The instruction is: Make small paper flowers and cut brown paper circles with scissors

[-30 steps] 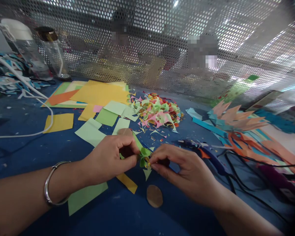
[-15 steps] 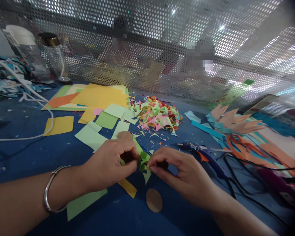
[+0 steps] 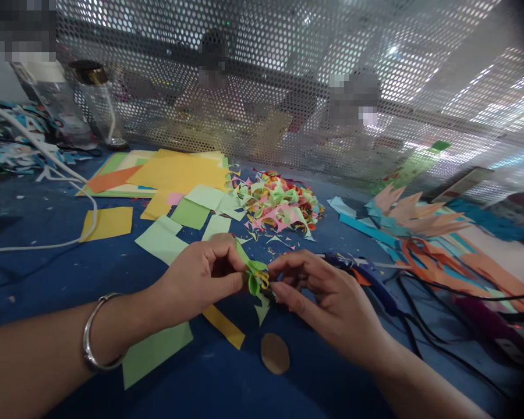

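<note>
A small green paper flower (image 3: 254, 282) with a yellow fringed centre is pinched between the thumb and forefinger of my left hand (image 3: 196, 276). Beside the flower's right edge is my right hand (image 3: 332, 305), its thumb and forefinger slightly apart around the yellow fringe; whether they touch it is hard to see. Just below the flower lies a pale green paper scrap (image 3: 262, 311). Nearer to me are a brown oval disc (image 3: 275, 353) and a yellow paper strip (image 3: 225, 327). A green sheet (image 3: 157, 355) lies partly under my left forearm.
Coloured paper sheets (image 3: 179, 171) and a heap of scraps (image 3: 282, 201) lie further back. A blue glue gun (image 3: 371, 279) with cables is to the right, near cut orange strips (image 3: 436, 267). Bottles (image 3: 98, 105) stand back left, before a perforated screen (image 3: 266, 75); people are behind it.
My right fingers have parted and drawn slightly back from the flower. The flower has turned, so its yellow fringe shows more. My left hand still pinches it.
</note>
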Demonstrator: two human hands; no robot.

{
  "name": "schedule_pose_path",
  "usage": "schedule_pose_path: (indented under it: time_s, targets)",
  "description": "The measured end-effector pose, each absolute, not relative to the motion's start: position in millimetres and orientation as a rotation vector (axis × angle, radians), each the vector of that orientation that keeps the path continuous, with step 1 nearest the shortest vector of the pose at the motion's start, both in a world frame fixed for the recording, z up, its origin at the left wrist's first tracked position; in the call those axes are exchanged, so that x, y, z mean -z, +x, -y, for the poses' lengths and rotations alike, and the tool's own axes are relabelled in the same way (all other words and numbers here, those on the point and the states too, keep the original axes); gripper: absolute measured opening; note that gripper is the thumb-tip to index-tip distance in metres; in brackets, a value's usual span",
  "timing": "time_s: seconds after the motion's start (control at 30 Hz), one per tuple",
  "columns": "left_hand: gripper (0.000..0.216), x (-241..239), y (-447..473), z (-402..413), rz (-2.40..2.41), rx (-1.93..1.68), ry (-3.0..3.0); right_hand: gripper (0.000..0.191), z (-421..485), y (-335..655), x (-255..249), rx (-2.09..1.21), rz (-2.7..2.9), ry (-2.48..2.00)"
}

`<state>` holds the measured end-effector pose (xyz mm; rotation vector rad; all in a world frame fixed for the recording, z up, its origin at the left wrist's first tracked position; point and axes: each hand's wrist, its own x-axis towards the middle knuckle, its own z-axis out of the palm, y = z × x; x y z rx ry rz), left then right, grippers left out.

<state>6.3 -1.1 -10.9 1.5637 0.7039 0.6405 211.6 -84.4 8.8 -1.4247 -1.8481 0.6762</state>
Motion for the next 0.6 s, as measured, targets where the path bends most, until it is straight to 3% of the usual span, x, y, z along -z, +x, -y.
schedule_pose_path:
  time_s: [0.6]
  targets:
    - [0.009, -1, 2, 8, -0.759, -0.732, 2.077, 0.012, 87, 202, -9, -0.692, 1.779, -1.448]
